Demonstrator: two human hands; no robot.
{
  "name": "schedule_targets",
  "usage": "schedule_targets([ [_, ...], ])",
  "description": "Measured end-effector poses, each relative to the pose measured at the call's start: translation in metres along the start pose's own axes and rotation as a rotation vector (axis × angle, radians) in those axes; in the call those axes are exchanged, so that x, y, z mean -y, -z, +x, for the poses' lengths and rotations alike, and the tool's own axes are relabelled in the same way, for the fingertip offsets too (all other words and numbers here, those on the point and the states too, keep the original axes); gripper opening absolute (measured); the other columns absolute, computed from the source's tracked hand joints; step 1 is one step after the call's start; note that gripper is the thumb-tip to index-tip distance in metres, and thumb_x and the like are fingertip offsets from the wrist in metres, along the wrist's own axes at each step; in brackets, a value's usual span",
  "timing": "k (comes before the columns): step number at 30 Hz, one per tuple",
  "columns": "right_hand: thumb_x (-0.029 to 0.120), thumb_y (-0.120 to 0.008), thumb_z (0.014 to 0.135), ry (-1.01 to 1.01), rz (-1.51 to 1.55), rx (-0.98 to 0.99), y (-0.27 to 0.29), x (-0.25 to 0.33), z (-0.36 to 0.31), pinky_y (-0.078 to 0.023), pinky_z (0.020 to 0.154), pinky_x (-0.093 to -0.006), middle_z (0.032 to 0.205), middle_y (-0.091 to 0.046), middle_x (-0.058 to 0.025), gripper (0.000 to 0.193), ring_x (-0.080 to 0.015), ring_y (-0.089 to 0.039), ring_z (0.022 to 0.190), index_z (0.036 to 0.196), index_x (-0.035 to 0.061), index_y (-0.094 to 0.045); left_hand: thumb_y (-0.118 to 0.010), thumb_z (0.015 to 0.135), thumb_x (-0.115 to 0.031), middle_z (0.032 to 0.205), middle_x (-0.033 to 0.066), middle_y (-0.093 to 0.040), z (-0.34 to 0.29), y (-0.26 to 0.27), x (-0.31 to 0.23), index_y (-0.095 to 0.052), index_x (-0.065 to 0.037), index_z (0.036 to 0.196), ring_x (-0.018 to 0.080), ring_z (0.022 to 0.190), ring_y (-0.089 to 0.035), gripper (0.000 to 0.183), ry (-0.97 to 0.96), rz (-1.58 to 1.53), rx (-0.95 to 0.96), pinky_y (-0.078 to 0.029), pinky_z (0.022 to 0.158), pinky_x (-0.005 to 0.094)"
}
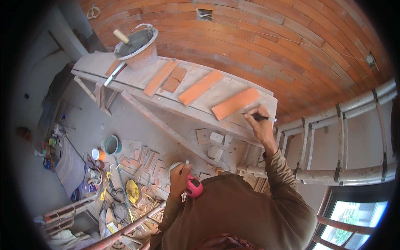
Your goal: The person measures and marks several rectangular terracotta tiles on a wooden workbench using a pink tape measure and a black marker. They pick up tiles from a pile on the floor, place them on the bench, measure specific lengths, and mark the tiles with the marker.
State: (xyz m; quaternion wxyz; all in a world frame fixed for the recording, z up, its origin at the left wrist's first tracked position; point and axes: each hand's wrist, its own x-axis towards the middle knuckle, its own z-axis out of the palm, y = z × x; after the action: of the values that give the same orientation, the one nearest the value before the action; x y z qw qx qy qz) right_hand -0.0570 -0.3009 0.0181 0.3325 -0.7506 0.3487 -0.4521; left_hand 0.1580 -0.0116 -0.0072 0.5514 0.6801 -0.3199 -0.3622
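Observation:
My right hand (259, 123) is closed around a black marker (260, 118), held over the right end of the plank platform (266, 109). Just left of it lies a long orange brick tile (236, 103). Two more long tiles, a middle one (201, 87) and a farther one (160, 77), lie slantwise along the boards, with small cut pieces (174, 80) between them. Low by my body, my left hand (179, 181) has its fingers curled; what they hold is not clear. A rounded pink and black object (194, 186) sits right beside that hand, against my waist.
A mortar bucket (143, 58) with a wooden handle sticking out stands on the platform's left part, near a white-and-dark bar (115, 74). Behind rises a brick wall (250, 37). Scaffold tubes (358, 175) stand at right. Below, the floor holds tile stacks (150, 160) and a green bucket (112, 144).

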Motion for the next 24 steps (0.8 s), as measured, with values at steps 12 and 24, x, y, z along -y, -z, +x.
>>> schedule_targets([
  [12,0.004,-0.070,0.091,-0.454,0.664,0.705,-0.096,0.076,-0.048,-0.052,0.066,-0.0257,0.082,-0.065,-0.0030,0.014,-0.0107,-0.065,0.074,0.093,0.0031,-0.057,-0.063,0.097,-0.017,0.064,0.0002,-0.050,0.013,-0.008,-0.009,-0.064,0.005,0.088,0.0061,0.062,-0.043,0.023,-0.142,0.005,0.036,-0.037,0.054,0.0274],
  [24,0.007,-0.073,0.089,-0.448,0.575,0.895,-0.112,0.071,-0.051,-0.047,0.060,-0.0254,0.074,-0.064,-0.0017,0.013,-0.0091,-0.062,0.068,0.087,0.0027,-0.060,-0.068,0.091,-0.017,0.063,0.0080,-0.057,0.012,0.000,0.000,-0.068,0.006,0.089,0.0098,0.059,-0.048,0.023,-0.143,0.086,0.077,-0.040,0.053,0.0307],
])
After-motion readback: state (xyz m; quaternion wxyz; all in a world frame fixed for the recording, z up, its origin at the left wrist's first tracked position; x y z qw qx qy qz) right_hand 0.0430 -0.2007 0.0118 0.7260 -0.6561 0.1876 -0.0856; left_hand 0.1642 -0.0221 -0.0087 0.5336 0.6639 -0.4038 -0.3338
